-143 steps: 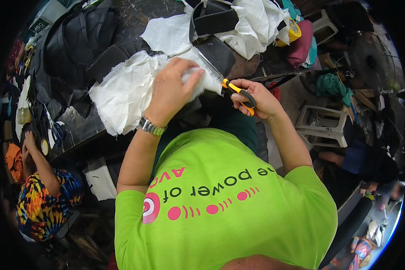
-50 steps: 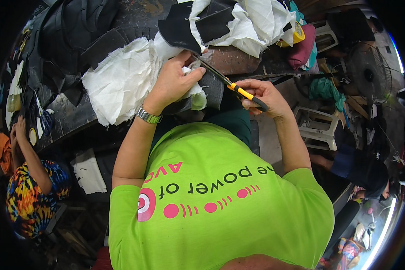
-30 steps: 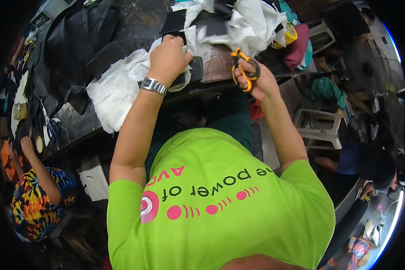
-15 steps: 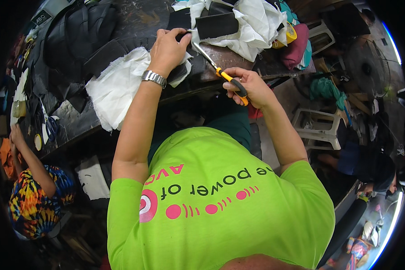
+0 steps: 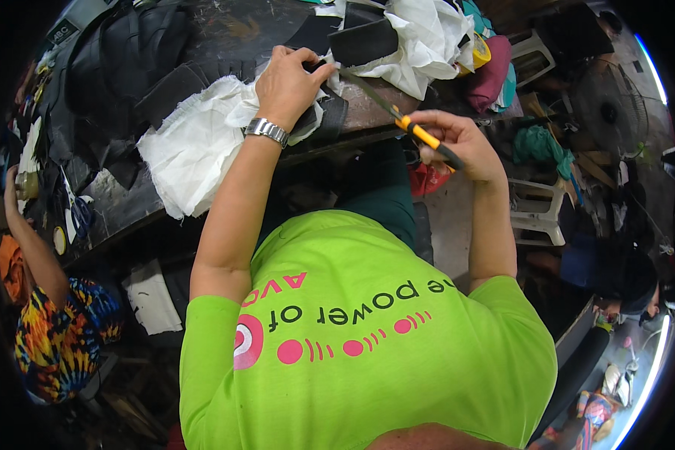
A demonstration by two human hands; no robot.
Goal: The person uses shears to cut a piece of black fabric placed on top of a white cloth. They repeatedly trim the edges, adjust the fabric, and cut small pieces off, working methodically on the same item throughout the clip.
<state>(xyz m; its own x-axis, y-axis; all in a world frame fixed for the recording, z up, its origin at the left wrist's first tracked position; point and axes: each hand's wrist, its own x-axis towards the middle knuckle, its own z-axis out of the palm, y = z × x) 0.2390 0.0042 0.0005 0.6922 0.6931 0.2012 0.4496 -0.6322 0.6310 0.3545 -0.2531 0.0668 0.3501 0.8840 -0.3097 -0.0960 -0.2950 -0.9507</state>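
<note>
My left hand [image 5: 292, 84], with a metal watch at its wrist, is closed in a pinch on a dark fabric piece [image 5: 333, 114] at the far side of the work table. White frayed cloth [image 5: 195, 146] lies beside and under that hand. My right hand [image 5: 457, 142] is closed round a slim tool with a yellow and black handle [image 5: 426, 136]. Its long, narrow metal end slants up and left toward my left fingertips. The exact kind of tool and whether its tip touches the fabric cannot be made out.
Black fabric [image 5: 131, 67] is heaped on the dark table [image 5: 225, 34] at the left. White cloth [image 5: 420, 45] with a black piece [image 5: 364, 43] lies at the back. Scissors [image 5: 75, 210] rest near the left edge. A person in a colourful shirt [image 5: 64, 337] sits at left; white stools [image 5: 536, 214] stand at right.
My right hand and the tool have moved right, and the tool looks turned. My left hand has shifted slightly right, and the dark fabric below it now hangs further right.
</note>
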